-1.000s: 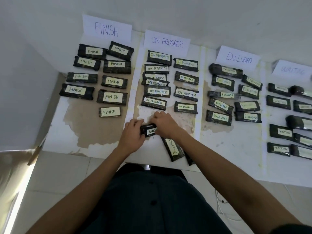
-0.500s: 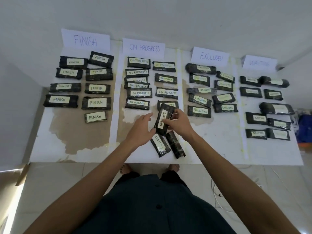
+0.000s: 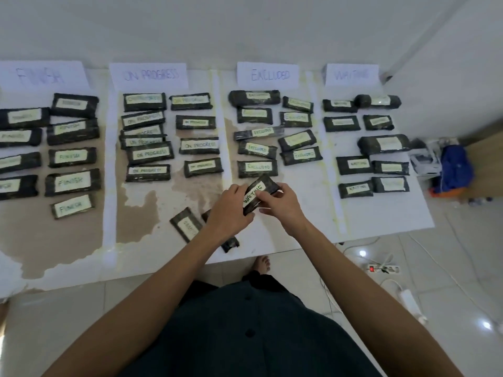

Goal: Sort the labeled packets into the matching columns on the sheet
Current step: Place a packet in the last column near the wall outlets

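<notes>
Left hand (image 3: 228,210), right hand (image 3: 284,209): fingers (image 3: 266,198) grasping packet (image 3: 255,193) labelled WAITING, below EXCLUDED packets (image 3: 257,167).

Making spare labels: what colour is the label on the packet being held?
Label on the packet: white, black lettering; head view.

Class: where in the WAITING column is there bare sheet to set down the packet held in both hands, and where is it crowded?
Bare sheet for the held packet lies between the lowest two WAITING packets and the sheet's near edge. A smaller gap sits left of the large packet. The column's top rows are crowded.
</notes>
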`<state>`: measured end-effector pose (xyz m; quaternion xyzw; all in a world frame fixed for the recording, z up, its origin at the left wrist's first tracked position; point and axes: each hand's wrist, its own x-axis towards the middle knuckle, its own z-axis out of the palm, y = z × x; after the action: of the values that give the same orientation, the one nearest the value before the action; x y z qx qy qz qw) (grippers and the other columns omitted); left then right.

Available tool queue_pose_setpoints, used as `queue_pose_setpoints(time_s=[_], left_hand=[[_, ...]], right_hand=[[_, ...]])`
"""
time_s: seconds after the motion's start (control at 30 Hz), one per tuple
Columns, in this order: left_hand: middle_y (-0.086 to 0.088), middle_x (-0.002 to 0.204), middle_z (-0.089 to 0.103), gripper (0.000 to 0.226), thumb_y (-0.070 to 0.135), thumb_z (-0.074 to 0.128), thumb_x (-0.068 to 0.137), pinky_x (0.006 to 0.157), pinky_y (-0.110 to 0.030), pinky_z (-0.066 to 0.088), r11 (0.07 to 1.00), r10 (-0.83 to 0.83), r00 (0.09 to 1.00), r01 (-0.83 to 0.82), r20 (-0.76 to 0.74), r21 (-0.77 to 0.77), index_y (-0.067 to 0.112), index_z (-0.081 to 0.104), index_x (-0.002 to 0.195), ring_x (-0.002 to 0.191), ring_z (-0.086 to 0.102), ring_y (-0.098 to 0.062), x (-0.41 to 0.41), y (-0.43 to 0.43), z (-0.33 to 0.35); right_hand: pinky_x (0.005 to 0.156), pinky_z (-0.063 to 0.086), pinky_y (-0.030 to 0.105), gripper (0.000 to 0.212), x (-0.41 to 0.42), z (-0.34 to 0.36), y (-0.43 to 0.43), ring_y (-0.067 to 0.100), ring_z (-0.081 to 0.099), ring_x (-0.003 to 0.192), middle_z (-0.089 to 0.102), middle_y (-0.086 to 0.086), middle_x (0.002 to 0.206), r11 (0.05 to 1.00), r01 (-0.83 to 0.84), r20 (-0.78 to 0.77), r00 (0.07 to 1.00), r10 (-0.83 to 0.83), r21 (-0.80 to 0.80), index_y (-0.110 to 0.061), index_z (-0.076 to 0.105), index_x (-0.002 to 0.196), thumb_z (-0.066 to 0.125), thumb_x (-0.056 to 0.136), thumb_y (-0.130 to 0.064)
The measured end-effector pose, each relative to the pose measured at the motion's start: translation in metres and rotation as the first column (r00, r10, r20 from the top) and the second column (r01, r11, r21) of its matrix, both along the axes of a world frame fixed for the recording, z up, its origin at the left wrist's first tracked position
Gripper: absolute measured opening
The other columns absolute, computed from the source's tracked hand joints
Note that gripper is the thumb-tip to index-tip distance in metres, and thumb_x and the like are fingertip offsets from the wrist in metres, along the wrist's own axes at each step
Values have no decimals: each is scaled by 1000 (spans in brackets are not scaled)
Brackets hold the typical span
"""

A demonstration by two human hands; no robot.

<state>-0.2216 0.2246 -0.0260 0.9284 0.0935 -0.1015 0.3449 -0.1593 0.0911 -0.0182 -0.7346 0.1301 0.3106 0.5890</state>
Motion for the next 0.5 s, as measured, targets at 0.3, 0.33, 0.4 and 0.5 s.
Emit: queue_pose_setpoints(time_s=[0.3, 0.33, 0.4, 0.5], left_hand=[[-6, 116, 43, 65, 22, 69, 78, 85, -34, 49, 984, -152, 988, 153, 11, -93, 16, 40, 135, 102, 51, -22, 68, -102, -2], [-6, 115, 44, 64, 23, 69, 78, 84, -34, 49, 981, -171, 985, 171, 17, -86, 16, 41, 134, 102, 51, -22, 76, -115, -5], [-5, 115, 47, 62, 27, 69, 78, 84, -35, 49, 978, -202, 979, 203, 22, -47, 16, 42, 133, 106, 48, -23, 89, -139, -11], [-5, 115, 52, 64, 35, 69, 78, 85, -36, 47, 968, -249, 968, 248, 31, 27, 16, 43, 133, 107, 45, -24, 107, -171, -22]], right_hand=[[80, 49, 30, 52, 40, 3, -149, 15, 60, 98, 60, -4, 108, 931, -38, 134, 987, 93, -362, -26, 47, 120, 69, 78, -48], [79, 46, 28, 52, 42, 3, -163, 15, 59, 97, 59, -4, 109, 917, -33, 140, 985, 96, -397, -26, 47, 121, 68, 79, -48], [79, 44, 28, 53, 47, 2, -191, 16, 58, 97, 57, -2, 111, 896, -15, 138, 987, 85, -444, -23, 47, 123, 67, 81, -48], [82, 45, 30, 55, 53, -3, -229, 19, 57, 100, 57, 2, 116, 865, 4, 121, 990, 65, -502, -19, 47, 126, 66, 83, -46]])
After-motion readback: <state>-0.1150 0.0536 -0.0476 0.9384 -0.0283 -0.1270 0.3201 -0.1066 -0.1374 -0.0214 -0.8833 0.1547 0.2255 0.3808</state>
